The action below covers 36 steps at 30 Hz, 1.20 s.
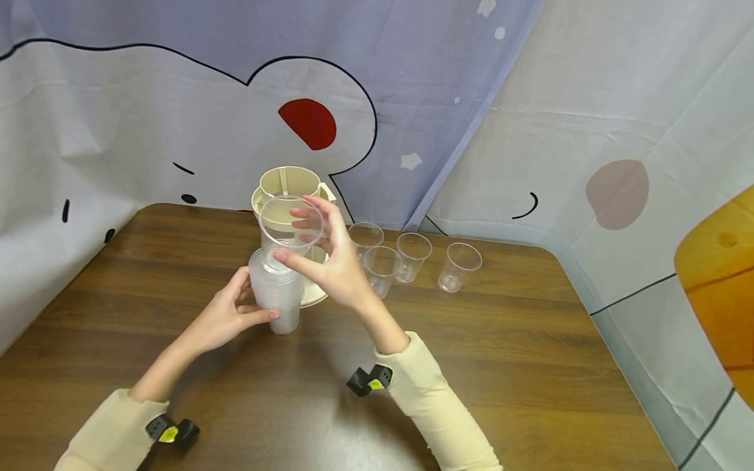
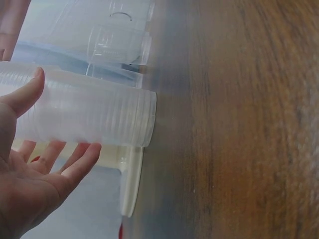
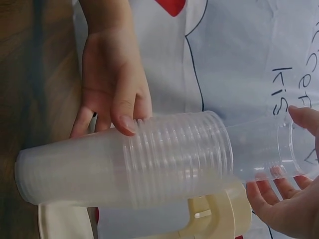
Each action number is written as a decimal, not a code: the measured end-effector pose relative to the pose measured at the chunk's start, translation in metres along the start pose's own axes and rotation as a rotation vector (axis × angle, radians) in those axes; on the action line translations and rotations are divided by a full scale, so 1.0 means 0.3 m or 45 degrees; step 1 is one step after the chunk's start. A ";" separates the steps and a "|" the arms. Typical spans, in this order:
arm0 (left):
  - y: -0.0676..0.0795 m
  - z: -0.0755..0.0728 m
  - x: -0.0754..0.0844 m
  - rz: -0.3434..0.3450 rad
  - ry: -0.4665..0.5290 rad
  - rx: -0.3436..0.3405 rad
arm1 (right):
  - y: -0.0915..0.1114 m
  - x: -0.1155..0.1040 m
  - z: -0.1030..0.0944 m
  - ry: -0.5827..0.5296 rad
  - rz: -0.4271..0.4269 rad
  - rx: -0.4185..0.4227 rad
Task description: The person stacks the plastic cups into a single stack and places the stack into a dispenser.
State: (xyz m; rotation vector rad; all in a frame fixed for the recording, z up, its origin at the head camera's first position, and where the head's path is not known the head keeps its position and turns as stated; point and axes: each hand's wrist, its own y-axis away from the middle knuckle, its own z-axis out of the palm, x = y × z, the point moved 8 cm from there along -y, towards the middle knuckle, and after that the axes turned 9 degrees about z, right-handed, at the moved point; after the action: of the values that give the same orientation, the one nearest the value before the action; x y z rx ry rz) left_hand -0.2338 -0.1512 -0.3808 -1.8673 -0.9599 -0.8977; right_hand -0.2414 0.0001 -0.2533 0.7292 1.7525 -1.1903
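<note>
A stack of nested clear plastic cups (image 1: pixel 278 288) stands on the table, and my left hand (image 1: pixel 226 316) grips it around the side, thumb in front and fingers behind. Above it, my right hand (image 1: pixel 330 255) holds a single clear plastic cup (image 3: pixel 259 149) near its rim, thumb on one side and fingers on the other. That cup's lower end is still inside the top of the stack. Directly behind stands a cream-coloured plastic holder (image 1: pixel 290 180) with a round open top and a flat base, partly hidden by the cups and the right hand.
To the right of the holder, several single clear cups stand upright on the wooden table (image 1: pixel 471 366), the farthest right a little apart from the others (image 1: pixel 461 265). A printed curtain (image 1: pixel 436 131) hangs along the table's back and right edges.
</note>
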 end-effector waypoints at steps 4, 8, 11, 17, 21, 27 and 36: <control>-0.001 0.000 0.000 -0.003 0.000 -0.004 | 0.001 0.015 0.003 0.021 0.028 -0.004; -0.002 -0.001 0.000 -0.013 -0.004 -0.006 | 0.003 0.038 0.011 0.073 0.079 -0.010; -0.002 -0.001 0.000 -0.019 -0.004 -0.008 | 0.003 0.049 0.014 0.107 0.093 -0.009; -0.002 0.000 0.002 -0.024 0.002 -0.011 | 0.001 0.067 0.018 0.123 0.106 -0.015; -0.003 0.001 0.004 -0.022 0.002 -0.012 | 0.000 0.073 0.023 0.126 0.104 -0.024; -0.001 0.001 0.003 -0.022 0.000 -0.011 | -0.001 0.082 0.027 0.143 0.106 -0.024; 0.001 0.000 0.004 -0.022 0.006 -0.019 | 0.000 0.099 0.031 0.171 0.138 -0.017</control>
State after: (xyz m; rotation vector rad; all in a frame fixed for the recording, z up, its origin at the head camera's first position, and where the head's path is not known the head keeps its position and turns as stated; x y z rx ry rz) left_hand -0.2329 -0.1508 -0.3800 -1.8708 -0.9700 -0.9214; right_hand -0.2516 -0.0087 -0.2814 0.9025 1.8048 -1.0767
